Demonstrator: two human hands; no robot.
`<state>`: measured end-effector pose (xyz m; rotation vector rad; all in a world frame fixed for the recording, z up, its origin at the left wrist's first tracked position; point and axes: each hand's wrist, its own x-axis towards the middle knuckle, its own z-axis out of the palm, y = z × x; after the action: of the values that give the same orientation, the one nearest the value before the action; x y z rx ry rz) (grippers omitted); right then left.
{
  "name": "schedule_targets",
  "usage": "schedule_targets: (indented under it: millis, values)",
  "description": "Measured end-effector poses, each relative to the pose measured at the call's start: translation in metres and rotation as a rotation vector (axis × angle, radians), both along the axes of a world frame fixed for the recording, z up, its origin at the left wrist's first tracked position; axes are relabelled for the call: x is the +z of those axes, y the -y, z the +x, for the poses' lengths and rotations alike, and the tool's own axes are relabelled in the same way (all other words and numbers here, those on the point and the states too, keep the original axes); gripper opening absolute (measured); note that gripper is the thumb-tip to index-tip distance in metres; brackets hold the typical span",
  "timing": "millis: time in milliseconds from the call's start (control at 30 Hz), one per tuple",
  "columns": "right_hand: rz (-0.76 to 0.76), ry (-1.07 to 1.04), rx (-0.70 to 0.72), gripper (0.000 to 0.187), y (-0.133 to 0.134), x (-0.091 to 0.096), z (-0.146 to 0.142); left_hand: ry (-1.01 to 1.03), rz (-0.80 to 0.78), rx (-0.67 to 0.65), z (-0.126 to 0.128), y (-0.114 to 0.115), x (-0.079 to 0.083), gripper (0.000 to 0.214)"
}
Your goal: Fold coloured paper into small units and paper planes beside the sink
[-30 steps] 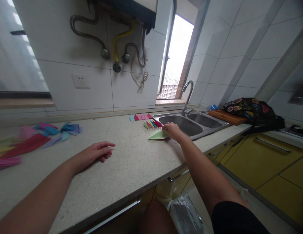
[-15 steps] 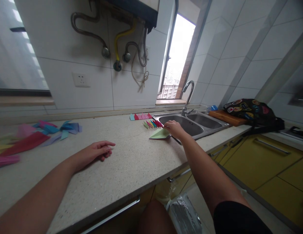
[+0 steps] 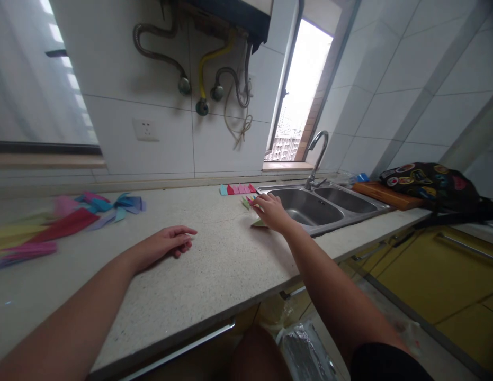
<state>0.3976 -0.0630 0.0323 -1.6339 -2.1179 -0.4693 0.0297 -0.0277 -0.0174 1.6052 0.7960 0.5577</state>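
My right hand (image 3: 272, 210) reaches across the speckled countertop (image 3: 214, 264) and lies flat on a light green folded paper (image 3: 258, 224), which it mostly covers, right beside the sink. Just past its fingers lies a small row of folded coloured papers (image 3: 248, 201), and farther back a second row of pink, red and teal ones (image 3: 236, 189). My left hand (image 3: 167, 243) rests palm down on the counter, fingers loosely curled, holding nothing.
A pile of coloured paper sheets and folded pieces (image 3: 67, 222) lies at the far left. A double steel sink (image 3: 321, 201) with a tap (image 3: 317, 159) sits to the right, then a wooden board (image 3: 385, 193) and a patched black bag (image 3: 432, 182). Yellow cabinets (image 3: 448, 275) run below.
My right hand has slid left over the green paper, which earlier stuck out from under its fingers. The view has shifted slightly. My left hand stays put.
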Motion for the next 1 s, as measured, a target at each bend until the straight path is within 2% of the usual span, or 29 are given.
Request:
schedule_targets:
  millis: [133, 200, 300, 400, 500, 633, 733, 867, 1000]
  values:
    - [-0.111, -0.072, 0.336, 0.015, -0.010, 0.002, -0.076, 0.068, 0.020, 0.051, 0.001, -0.002, 0.000, 0.043]
    - [-0.165, -0.116, 0.459, 0.016, -0.017, 0.003, -0.113, 0.102, 0.048, 0.089, 0.001, -0.006, -0.002, 0.041]
    - [-0.199, -0.154, 0.569, 0.016, -0.031, 0.002, -0.159, 0.107, 0.133, 0.190, -0.002, -0.016, -0.005, 0.034]
    - [-0.178, -0.209, 0.589, 0.019, -0.048, -0.012, -0.188, 0.127, 0.188, 0.309, -0.007, -0.028, -0.009, 0.030]
    - [-0.151, -0.270, 0.532, 0.030, -0.065, -0.039, -0.197, 0.104, 0.230, 0.396, -0.012, -0.039, -0.014, 0.030]
    - [-0.227, -0.217, 0.510, 0.038, -0.080, -0.066, -0.190, -0.009, 0.379, 0.453, -0.017, -0.047, -0.018, 0.027]
    - [-0.238, -0.240, 0.541, 0.035, -0.085, -0.070, -0.182, -0.120, 0.520, 0.460, -0.017, -0.046, -0.020, 0.025]
    - [-0.244, -0.295, 0.532, 0.034, -0.091, -0.068, -0.174, -0.246, 0.624, 0.485, -0.017, -0.044, -0.018, 0.024]
    - [-0.250, -0.327, 0.552, 0.031, -0.097, -0.070, -0.170, -0.389, 0.676, 0.454, -0.034, -0.051, 0.000, 0.025]
